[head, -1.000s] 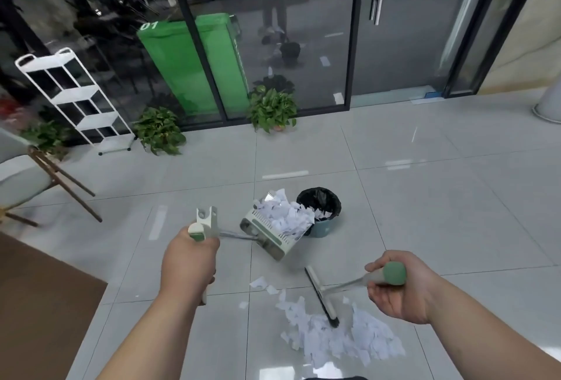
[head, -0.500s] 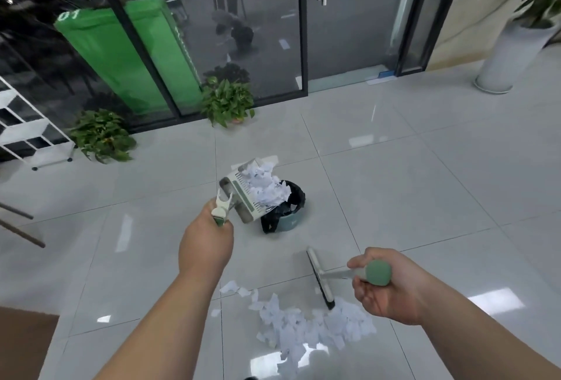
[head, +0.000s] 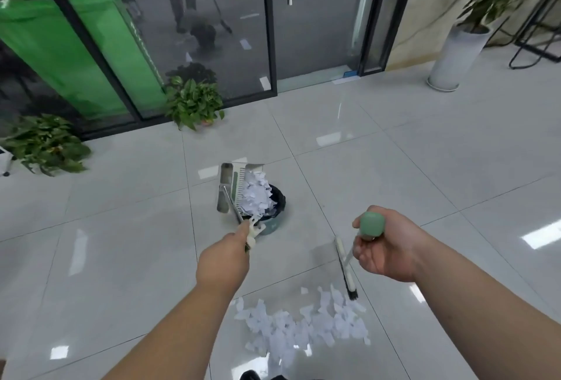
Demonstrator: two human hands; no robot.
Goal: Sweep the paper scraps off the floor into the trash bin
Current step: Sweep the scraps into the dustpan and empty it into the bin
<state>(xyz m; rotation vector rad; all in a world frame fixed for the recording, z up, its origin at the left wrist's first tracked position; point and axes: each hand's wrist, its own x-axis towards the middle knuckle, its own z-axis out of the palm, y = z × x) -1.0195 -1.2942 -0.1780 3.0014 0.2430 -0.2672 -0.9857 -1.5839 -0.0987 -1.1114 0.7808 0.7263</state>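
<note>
- Spillage is judged the main risk. The white paper scraps [head: 258, 197] are piled in the white-and-green long-handled plastic dustpan [head: 226, 185], which is held tilted over the small round trash bin lined with a black bag [head: 280, 202]. The load looks about as wide as the bin's mouth, so pieces could be shed past the rim onto the glossy grey tiled floor [head: 121, 243].
- The dustpan's handle is gripped by the left hand [head: 224, 261], fingers curled round it, with the arm stretched out. With so long a lever, the pan could be swung off the bin by a small twist of the wrist.
- The light bin could be tipped if the pan is pressed against it. Whether the two touch cannot be told.
- The slim black-bristled broom [head: 346, 270] is clasped at its green knob by the right hand [head: 385, 246]. Its head is held just beside the loose heap of white scraps [head: 303, 325] lying near the feet, and that heap could be scattered by a careless drag.
- That heap lies well apart from the bin, so a further load is judged necessary.
</note>
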